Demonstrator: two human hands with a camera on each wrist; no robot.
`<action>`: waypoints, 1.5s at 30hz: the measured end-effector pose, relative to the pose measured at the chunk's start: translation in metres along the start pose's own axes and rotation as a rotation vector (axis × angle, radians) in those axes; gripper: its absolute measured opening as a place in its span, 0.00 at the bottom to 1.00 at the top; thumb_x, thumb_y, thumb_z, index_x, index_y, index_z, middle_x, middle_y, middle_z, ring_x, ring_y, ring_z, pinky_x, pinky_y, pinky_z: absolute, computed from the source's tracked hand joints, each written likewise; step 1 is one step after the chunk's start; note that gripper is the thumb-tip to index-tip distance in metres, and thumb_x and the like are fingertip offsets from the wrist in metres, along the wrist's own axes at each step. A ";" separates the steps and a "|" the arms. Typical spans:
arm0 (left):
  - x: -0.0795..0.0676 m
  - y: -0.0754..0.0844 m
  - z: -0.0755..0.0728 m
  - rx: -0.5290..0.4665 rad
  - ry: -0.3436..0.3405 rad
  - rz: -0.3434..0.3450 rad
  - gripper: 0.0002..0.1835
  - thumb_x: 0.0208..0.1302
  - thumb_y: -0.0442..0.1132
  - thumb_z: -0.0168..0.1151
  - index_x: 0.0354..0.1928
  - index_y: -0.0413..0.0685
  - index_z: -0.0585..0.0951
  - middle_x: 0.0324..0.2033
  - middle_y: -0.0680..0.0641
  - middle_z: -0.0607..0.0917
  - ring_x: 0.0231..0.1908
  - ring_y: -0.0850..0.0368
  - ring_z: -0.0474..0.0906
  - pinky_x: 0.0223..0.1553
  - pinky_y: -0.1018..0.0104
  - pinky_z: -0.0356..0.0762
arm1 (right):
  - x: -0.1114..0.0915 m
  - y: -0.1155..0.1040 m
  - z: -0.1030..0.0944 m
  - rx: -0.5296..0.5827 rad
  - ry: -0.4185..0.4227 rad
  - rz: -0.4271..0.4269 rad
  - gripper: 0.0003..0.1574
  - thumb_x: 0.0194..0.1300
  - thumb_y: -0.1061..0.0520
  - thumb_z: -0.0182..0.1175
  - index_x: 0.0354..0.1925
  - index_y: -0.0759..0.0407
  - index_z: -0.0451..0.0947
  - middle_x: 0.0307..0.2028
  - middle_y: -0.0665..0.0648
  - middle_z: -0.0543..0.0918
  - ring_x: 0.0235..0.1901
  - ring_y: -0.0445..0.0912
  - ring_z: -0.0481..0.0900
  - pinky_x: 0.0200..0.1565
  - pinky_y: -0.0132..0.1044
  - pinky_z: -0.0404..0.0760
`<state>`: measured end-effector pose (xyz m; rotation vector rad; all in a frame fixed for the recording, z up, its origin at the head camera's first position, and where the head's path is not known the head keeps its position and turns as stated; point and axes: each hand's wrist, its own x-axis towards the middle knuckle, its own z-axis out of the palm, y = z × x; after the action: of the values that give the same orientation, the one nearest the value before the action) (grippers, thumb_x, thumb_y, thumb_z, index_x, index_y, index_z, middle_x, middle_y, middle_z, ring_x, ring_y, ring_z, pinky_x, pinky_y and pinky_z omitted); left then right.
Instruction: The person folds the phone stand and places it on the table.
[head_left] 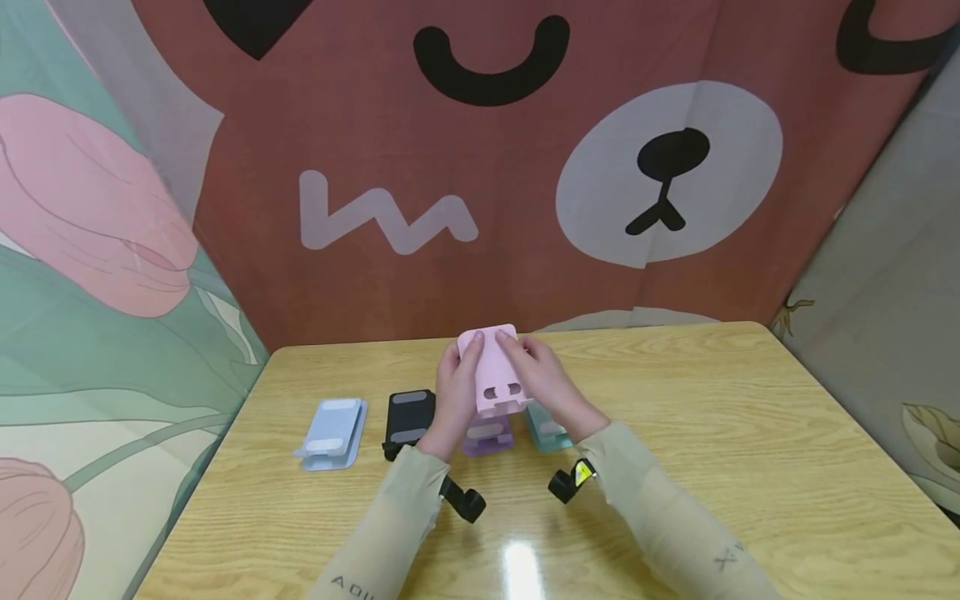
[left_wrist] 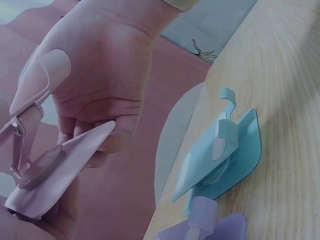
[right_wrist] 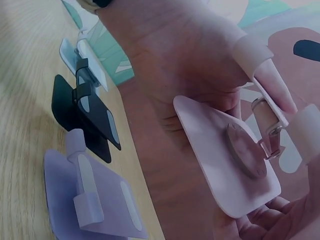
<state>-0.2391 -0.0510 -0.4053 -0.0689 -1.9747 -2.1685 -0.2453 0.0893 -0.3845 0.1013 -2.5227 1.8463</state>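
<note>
Both hands hold a pink folding phone stand above the table. My left hand grips its left side and my right hand its right, thumbs lying on the panel with its two slots. In the right wrist view the flat base plate stands apart from the panel, joined by a metal hinge and a round disc. Fingers of both hands curl around the stand's edges. Below it, a purple phone stand and a teal phone stand sit partly hidden by the hands.
On the wooden table, a black phone stand and a light blue phone stand stand to the left. A printed cloth hangs behind the table's back edge. Small black cameras are strapped to the wrists.
</note>
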 end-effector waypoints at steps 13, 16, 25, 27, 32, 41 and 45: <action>0.000 0.002 0.002 0.043 0.027 0.001 0.22 0.78 0.54 0.53 0.47 0.39 0.78 0.34 0.46 0.80 0.32 0.57 0.77 0.32 0.69 0.76 | 0.003 0.002 0.000 -0.005 -0.014 -0.025 0.35 0.74 0.31 0.52 0.49 0.63 0.77 0.40 0.60 0.80 0.38 0.51 0.78 0.39 0.39 0.78; 0.001 0.001 0.001 0.058 0.021 0.010 0.22 0.79 0.53 0.53 0.49 0.38 0.79 0.34 0.46 0.80 0.32 0.57 0.77 0.32 0.68 0.75 | 0.003 0.003 0.001 -0.002 -0.008 -0.037 0.33 0.75 0.33 0.53 0.48 0.63 0.77 0.39 0.60 0.80 0.38 0.50 0.77 0.38 0.38 0.77; 0.002 0.003 0.001 0.112 -0.001 -0.010 0.18 0.81 0.42 0.49 0.53 0.32 0.78 0.35 0.45 0.81 0.32 0.58 0.76 0.33 0.68 0.75 | 0.003 0.009 0.003 0.017 0.016 -0.083 0.27 0.76 0.40 0.55 0.39 0.63 0.75 0.33 0.58 0.78 0.32 0.48 0.76 0.32 0.37 0.76; 0.002 0.003 0.001 0.117 0.002 -0.005 0.18 0.81 0.42 0.49 0.52 0.32 0.79 0.35 0.45 0.81 0.32 0.58 0.76 0.33 0.68 0.74 | 0.004 0.009 0.003 0.020 0.019 -0.085 0.27 0.76 0.40 0.56 0.40 0.64 0.75 0.32 0.58 0.78 0.32 0.47 0.76 0.32 0.36 0.76; 0.001 -0.001 0.001 0.096 0.015 0.027 0.20 0.80 0.48 0.53 0.52 0.36 0.80 0.35 0.47 0.81 0.32 0.59 0.76 0.32 0.69 0.74 | 0.004 0.012 0.004 0.027 0.026 -0.077 0.26 0.76 0.40 0.56 0.40 0.63 0.75 0.32 0.58 0.78 0.31 0.47 0.76 0.31 0.35 0.76; 0.000 -0.004 0.001 0.111 0.017 0.032 0.20 0.79 0.51 0.54 0.46 0.38 0.81 0.31 0.46 0.80 0.31 0.56 0.77 0.30 0.68 0.74 | 0.002 0.014 0.005 0.017 0.025 -0.050 0.26 0.76 0.39 0.55 0.40 0.62 0.74 0.30 0.57 0.75 0.29 0.47 0.74 0.28 0.34 0.73; -0.001 -0.005 0.001 0.136 0.017 0.028 0.20 0.79 0.52 0.53 0.47 0.40 0.81 0.32 0.46 0.81 0.32 0.55 0.77 0.30 0.67 0.74 | 0.002 0.014 0.005 0.020 0.032 -0.053 0.26 0.76 0.39 0.56 0.39 0.62 0.74 0.31 0.57 0.76 0.29 0.47 0.74 0.29 0.35 0.73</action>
<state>-0.2396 -0.0490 -0.4101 -0.0567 -2.0920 -2.0054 -0.2478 0.0886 -0.3997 0.1356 -2.4560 1.8389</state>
